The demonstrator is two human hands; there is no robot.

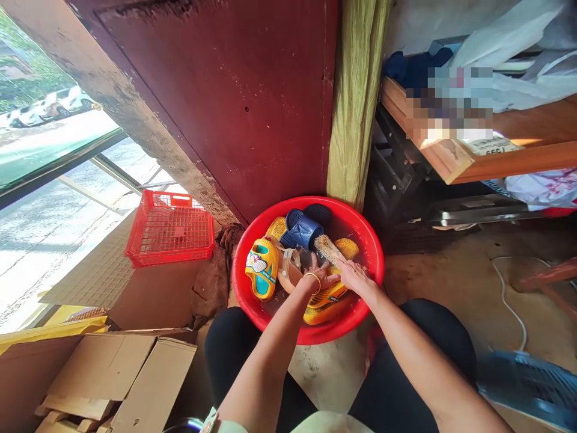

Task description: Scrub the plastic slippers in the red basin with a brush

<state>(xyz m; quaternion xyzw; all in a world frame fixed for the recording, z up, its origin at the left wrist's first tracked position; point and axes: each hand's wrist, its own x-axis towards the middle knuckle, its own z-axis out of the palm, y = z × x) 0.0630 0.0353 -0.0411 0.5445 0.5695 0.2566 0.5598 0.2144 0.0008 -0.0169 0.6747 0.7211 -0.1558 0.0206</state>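
A red basin (238,288) of murky water stands between my knees with several slippers and sandals in it. My right hand (354,275) is closed around a scrub brush (328,249), its pale bristles pointing up and left. Right beside it, my left hand (321,275), with a gold bangle at the wrist, has its fingers spread over a yellow slipper (327,304) in the water. A yellow and teal sandal (262,269) leans at the basin's left side. Blue slippers (303,228) lie at the back, near a beige sandal (288,270).
A red plastic crate (170,231) sits on cardboard to the left. Cardboard boxes (99,367) stand at front left. Behind the basin rise a dark red door (247,108) and a yellowish curtain (356,102). A wooden table (518,156) with bags stands at right, above a white cable (511,307).
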